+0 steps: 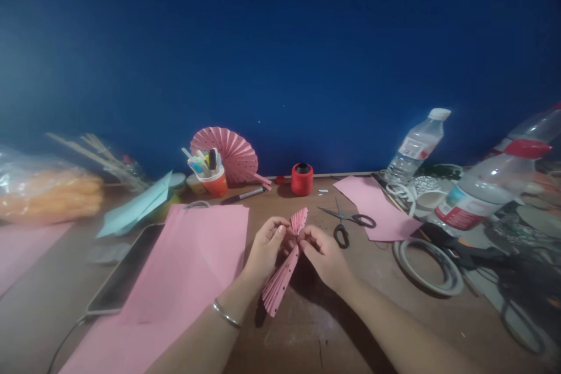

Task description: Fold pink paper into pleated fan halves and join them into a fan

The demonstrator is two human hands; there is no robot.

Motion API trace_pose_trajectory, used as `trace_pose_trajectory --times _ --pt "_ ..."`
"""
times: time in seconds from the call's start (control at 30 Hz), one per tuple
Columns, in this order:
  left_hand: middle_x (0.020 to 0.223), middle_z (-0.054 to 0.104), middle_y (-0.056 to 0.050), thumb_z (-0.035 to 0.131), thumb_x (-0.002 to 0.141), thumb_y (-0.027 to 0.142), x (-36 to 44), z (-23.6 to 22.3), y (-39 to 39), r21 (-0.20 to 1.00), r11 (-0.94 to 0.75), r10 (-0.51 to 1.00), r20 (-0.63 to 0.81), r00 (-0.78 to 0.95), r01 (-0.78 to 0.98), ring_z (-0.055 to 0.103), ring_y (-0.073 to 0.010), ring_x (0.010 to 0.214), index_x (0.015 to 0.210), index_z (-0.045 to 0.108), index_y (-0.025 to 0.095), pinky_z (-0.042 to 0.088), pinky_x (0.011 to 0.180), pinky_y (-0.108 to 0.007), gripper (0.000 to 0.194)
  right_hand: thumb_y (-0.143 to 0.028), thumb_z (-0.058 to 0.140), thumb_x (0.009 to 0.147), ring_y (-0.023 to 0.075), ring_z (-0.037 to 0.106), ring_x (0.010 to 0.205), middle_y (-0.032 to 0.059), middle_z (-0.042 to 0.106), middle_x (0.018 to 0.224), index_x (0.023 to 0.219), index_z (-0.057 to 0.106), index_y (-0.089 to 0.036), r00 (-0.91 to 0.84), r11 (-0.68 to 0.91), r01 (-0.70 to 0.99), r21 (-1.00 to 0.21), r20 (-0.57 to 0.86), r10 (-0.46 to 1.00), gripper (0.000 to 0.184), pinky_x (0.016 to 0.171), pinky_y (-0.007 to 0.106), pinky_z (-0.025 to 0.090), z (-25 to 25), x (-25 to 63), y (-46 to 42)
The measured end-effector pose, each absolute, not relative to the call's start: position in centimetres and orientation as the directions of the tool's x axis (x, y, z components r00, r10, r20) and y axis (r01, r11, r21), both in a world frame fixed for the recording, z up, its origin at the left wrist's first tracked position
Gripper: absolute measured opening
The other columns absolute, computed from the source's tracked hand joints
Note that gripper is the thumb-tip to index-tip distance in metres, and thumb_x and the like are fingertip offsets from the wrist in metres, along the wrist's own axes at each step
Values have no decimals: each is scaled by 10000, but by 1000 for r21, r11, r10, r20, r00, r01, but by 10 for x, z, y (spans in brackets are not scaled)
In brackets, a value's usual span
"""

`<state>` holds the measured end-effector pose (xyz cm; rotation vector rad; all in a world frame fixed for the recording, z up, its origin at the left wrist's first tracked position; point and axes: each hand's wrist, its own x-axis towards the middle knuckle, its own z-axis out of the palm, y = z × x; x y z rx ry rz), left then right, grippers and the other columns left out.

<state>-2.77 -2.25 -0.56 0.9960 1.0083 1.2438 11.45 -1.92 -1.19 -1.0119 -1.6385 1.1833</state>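
Between my two hands is a pleated pink paper fan (280, 283) with black dots, pinched in at its middle so both ends flare. My left hand (268, 248) grips it from the left side, fingers curled at the narrow waist. From the right, my right hand (322, 254) pinches the same spot with thumb and fingertips. Whether a thread or tie lies at the waist is hidden by my fingers. Black-handled scissors (344, 221) lie spread on the table just beyond my right hand.
Pink paper sheets (197, 251) partly cover a tablet (127, 272) at left. Behind stand a cup of markers (214, 181), a finished pink fan (230, 152) and a red spool-like container (302, 180). At right are a tape roll (456, 283), pink paper (372, 204) and plastic bottles (473, 198).
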Motion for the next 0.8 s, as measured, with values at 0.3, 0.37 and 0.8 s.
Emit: trace_pose_trajectory --times 0.3,0.37,0.8 --pt "922 516 -14 622 646 131 -25 -1 -28 989 9 993 9 119 -148 544 -89 737 954 427 192 438 663 -214 369 -212 420 786 123 473 623 -17 504 672 747 472 -185 -289 244 109 -964 204 935 70 595 232 375 -13 115 -13" --pt "962 490 -14 639 621 108 -24 -2 -28 990 9 989 11 144 -142 547 -90 741 992 408 209 446 671 -226 449 -195 416 783 127 479 648 -12 509 704 762 474 -188 -285 225 59 -973 200 938 62 611 236 380 -15 115 -12" --pt "703 535 26 620 664 164 -25 -8 -26 870 319 947 -280 156 -377 559 -92 618 740 406 172 449 639 -239 228 -199 422 799 94 446 552 -45 440 626 779 463 -199 -199 109 -206 -973 151 968 45 506 203 381 -16 115 -10"
